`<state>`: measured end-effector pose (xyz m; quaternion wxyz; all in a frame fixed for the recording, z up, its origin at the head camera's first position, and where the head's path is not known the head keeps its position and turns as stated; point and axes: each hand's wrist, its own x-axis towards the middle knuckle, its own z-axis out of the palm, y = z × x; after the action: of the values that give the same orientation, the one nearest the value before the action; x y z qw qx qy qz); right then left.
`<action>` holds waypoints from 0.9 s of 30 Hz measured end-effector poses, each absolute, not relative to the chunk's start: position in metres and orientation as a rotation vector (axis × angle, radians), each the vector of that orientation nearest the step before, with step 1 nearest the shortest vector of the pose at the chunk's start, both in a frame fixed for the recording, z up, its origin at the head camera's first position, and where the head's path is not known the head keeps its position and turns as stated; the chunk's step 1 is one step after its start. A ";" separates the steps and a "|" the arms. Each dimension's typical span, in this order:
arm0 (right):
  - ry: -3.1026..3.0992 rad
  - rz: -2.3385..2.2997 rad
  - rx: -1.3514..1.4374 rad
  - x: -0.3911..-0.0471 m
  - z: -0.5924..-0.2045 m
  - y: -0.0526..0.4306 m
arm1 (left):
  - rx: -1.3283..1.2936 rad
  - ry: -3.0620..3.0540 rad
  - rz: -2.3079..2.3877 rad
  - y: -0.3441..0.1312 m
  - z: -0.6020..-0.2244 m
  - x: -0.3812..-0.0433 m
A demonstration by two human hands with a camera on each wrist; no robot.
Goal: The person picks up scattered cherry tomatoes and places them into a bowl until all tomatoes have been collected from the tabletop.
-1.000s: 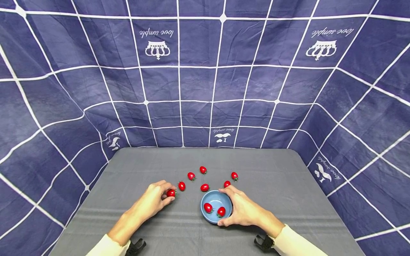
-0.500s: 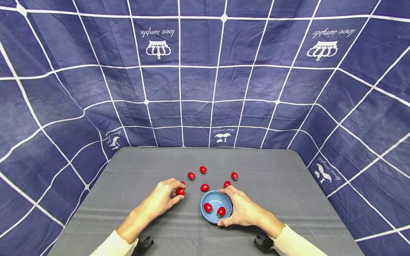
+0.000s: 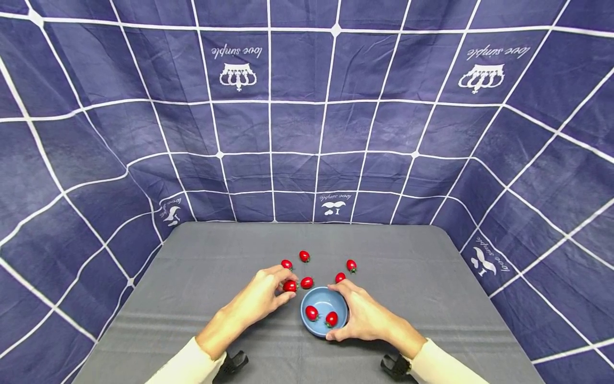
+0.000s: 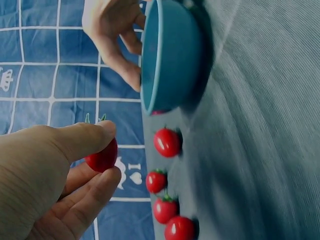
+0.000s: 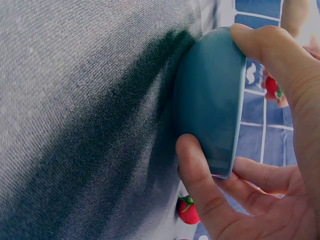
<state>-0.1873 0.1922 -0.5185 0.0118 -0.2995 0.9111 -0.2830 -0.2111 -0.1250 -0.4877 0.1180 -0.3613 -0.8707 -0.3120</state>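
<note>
Between thumb and fingers, my left hand (image 3: pixel 263 293) pinches a red cherry tomato (image 4: pixel 103 156) with a green stem. It is held just left of a small blue bowl (image 3: pixel 324 296). Two cherry tomatoes (image 3: pixel 312 313) lie inside the bowl. My right hand (image 3: pixel 366 313) grips the bowl at its right side, thumb at the near rim and fingers at the far rim. In the right wrist view the bowl's outer wall (image 5: pixel 212 95) shows, with thumb and fingers spread around it.
More cherry tomatoes lie on the grey cloth (image 3: pixel 230 242) beyond the bowl: one (image 3: pixel 307 282) close to its far left rim, one (image 3: pixel 340 277) by my right fingers, others (image 3: pixel 304 256) farther back. A blue gridded curtain (image 3: pixel 297 128) encloses the back and sides.
My left hand has moved right with the pinched tomato, from the left of the group to beside the bowl. The right hand and bowl have stayed in place.
</note>
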 end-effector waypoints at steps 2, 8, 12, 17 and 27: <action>2.835 -0.888 -0.938 -0.187 -0.519 0.192 | -1.070 -2.550 -0.914 -0.119 -0.487 -0.211; 2.819 -0.905 -0.939 -0.187 -0.519 0.192 | -1.115 -2.565 -0.862 -0.104 -0.487 -0.210; 2.820 -0.910 -0.930 -0.187 -0.520 0.192 | -1.140 -2.597 -0.841 -0.094 -0.487 -0.211; 2.834 -0.887 -0.940 -0.189 -0.521 0.193 | -1.159 -2.626 -0.808 -0.085 -0.486 -0.212; 2.836 -0.899 -0.980 -0.190 -0.522 0.194 | -1.199 -2.613 -0.732 -0.072 -0.489 -0.213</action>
<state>-0.1896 0.1941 -0.5216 0.0045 -0.3128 0.9054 -0.2869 -0.2125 -0.0716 -0.4885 0.0875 -0.4026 -0.8774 -0.2457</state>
